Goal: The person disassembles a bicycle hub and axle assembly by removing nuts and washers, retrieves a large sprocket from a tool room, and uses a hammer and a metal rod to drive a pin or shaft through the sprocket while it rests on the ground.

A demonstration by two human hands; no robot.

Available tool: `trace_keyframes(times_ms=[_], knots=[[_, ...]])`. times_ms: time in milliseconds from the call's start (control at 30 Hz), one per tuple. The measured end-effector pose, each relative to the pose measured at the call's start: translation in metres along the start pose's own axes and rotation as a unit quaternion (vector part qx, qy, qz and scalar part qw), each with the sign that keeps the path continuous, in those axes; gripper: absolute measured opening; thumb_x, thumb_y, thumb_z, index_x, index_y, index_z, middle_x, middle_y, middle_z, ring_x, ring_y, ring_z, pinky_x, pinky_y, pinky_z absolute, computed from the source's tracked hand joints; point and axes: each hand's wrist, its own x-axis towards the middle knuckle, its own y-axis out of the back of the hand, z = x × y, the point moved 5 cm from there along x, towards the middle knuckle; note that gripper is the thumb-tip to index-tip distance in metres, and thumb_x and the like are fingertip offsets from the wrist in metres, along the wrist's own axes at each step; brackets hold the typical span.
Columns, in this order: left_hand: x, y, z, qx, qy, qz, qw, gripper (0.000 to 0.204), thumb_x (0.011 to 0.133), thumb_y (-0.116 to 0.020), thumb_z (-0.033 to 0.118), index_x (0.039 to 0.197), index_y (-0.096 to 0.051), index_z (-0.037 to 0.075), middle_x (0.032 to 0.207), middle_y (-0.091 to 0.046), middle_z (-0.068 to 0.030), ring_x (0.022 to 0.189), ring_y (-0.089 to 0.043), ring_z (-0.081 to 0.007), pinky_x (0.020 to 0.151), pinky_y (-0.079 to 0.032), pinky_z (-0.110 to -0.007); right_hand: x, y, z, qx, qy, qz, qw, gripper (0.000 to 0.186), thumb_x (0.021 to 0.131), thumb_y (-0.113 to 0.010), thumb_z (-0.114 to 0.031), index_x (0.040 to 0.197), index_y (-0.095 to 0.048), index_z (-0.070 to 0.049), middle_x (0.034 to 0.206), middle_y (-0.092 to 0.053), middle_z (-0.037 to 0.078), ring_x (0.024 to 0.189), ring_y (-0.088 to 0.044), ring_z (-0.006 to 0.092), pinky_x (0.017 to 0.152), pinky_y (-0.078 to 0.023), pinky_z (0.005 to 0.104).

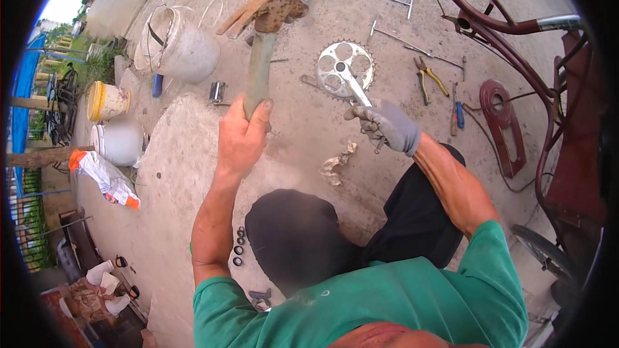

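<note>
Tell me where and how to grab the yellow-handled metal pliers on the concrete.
Grip the yellow-handled metal pliers around both handles, probably from the person's side: the handles splay apart in that direction, while the jaws point away.

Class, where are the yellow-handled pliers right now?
In the head view, the yellow-handled pliers lie right of centre on the concrete, between the silver toothed chainring and the dark-red chain guard.

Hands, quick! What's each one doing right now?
Left hand: closed, holding up the hammer.
Right hand: gloved, closed, holding the end of the silver crank arm.
</note>
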Motion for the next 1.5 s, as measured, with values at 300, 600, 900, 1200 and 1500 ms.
trace_keyframes(times_ms=[300,600,900,1200,1500], knots=[[-0.035,0.026,0.035,-0.200,-0.282,0.142,0.928,0.039,0.109,-0.055,0.036,0.119,-0.052,-0.001,0.073,-0.058,-0.0101,0.054,-0.056,-0.0186,0.050,-0.049,-0.031,0.003,-0.006,-0.011,0.017,0.013,0.007,1.000,0.034,0.111,-0.049,-0.027,0.122,-0.063,0.002,0.068,-0.036,-0.009,0.056,-0.034,0.0037,0.047,-0.030,0.0218],[-0.028,-0.047,-0.086,-0.049,0.111,-0.058,0.991,0.019,0.100,-0.066,0.020,0.100,-0.063,0.002,0.072,-0.065,-0.0047,0.059,-0.060,-0.0123,0.054,-0.047,-0.031,-0.004,-0.004,-0.007,-0.124,0.019,0.059,0.990,0.029,0.106,-0.055,-0.027,0.112,-0.069,-0.003,0.071,-0.047,-0.008,0.055,-0.042,0.0034,0.049,-0.036,0.0229],[-0.059,-0.075,-0.255,-0.128,0.300,-0.102,0.940,0.027,0.100,-0.071,0.028,0.095,-0.056,0.006,0.066,-0.057,-0.0044,0.045,-0.050,-0.0131,0.043,-0.041,-0.029,-0.021,-0.010,-0.038,-0.529,0.225,0.226,0.786,0.024,0.096,-0.057,-0.020,0.114,-0.068,-0.008,0.082,-0.069,0.019,0.079,-0.068,0.0414,0.070,-0.053,0.0495],[-0.096,-0.135,-0.350,-0.216,0.406,-0.139,0.877,0.028,0.100,-0.070,0.032,0.099,-0.055,0.008,0.070,-0.057,-0.0050,0.049,-0.050,-0.0153,0.047,-0.042,-0.032,-0.031,-0.023,-0.039,-0.569,0.274,0.197,0.750,0.014,0.091,-0.068,-0.019,0.097,-0.064,-0.008,0.076,-0.067,0.017,0.075,-0.068,0.0409,0.065,-0.053,0.0490],[-0.106,-0.159,-0.376,-0.175,0.433,-0.165,0.869,0.026,0.101,-0.069,0.032,0.098,-0.057,0.009,0.073,-0.057,-0.0035,0.053,-0.049,-0.0139,0.049,-0.041,-0.030,-0.034,-0.022,-0.034,-0.565,0.274,0.184,0.756,0.019,0.093,-0.067,-0.020,0.108,-0.066,-0.009,0.078,-0.068,0.018,0.073,-0.068,0.0415,0.064,-0.053,0.0494]])
